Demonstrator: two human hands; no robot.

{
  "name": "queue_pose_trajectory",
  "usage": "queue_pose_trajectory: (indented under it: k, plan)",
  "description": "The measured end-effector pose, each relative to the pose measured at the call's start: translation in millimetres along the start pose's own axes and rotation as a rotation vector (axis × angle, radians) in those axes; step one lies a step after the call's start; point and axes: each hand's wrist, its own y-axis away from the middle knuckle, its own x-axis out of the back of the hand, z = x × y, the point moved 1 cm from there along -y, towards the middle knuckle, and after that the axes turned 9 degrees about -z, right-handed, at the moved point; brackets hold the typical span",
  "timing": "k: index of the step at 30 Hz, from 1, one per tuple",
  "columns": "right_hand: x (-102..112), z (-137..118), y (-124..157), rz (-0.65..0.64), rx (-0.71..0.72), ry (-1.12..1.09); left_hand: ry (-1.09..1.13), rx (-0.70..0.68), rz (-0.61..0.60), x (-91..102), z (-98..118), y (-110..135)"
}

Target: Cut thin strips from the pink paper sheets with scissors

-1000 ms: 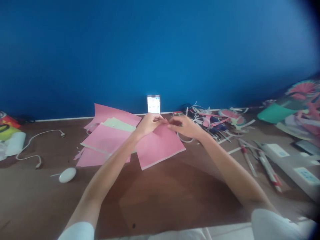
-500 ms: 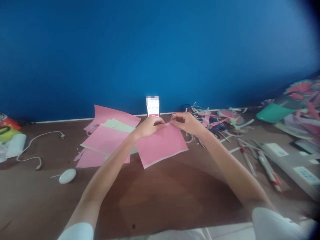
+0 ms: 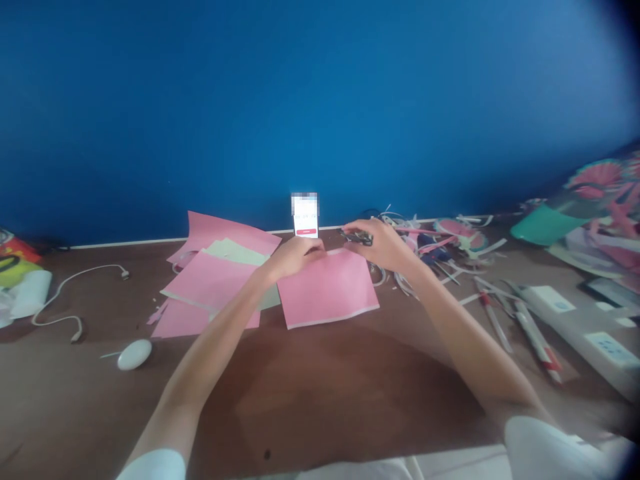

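Observation:
A pink sheet of paper [image 3: 327,293] with a pale strip along its near edge lies tilted over the brown table in front of me. My left hand [image 3: 300,255] is closed at the sheet's far left edge, its fingertips partly hidden. At the far right corner is my right hand [image 3: 377,241], its thumb and fingers parted with a gap between them. Its thumb is close to the paper; whether it touches I cannot tell. To the left, more pink sheets [image 3: 205,283] lie overlapped with a pale green sheet [image 3: 235,251].
A lit phone [image 3: 306,217] stands against the blue wall. Paper strips and scraps [image 3: 445,250] clutter the right side, near pens [image 3: 537,340] and a white power strip [image 3: 585,327]. On the left are a white oval object [image 3: 135,355] and a white cable [image 3: 60,293].
The right fingers have parted from their pinch at the paper's far edge. The sheet has turned slightly, its near left corner rising and its right corner shifting down a little.

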Motion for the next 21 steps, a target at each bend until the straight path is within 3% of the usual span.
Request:
queue_pose_trajectory:
  k: [3, 6, 13, 21]
  plan:
    - [-7, -12, 1, -0.096, 0.055, 0.172, -0.038, 0.006, -0.011, -4.3, 5, 0]
    - [-7, -12, 4, -0.223, 0.013, 0.192, -0.043, -0.006, -0.034, -2.2, 4, 1]
    - [17, 5, 6, -0.281, -0.047, 0.233, 0.005, -0.025, -0.08, 11.5, -7, 5]
    - [-13, -11, 7, -0.301, 0.062, 0.384, -0.024, -0.013, -0.074, -0.5, -1, 1]
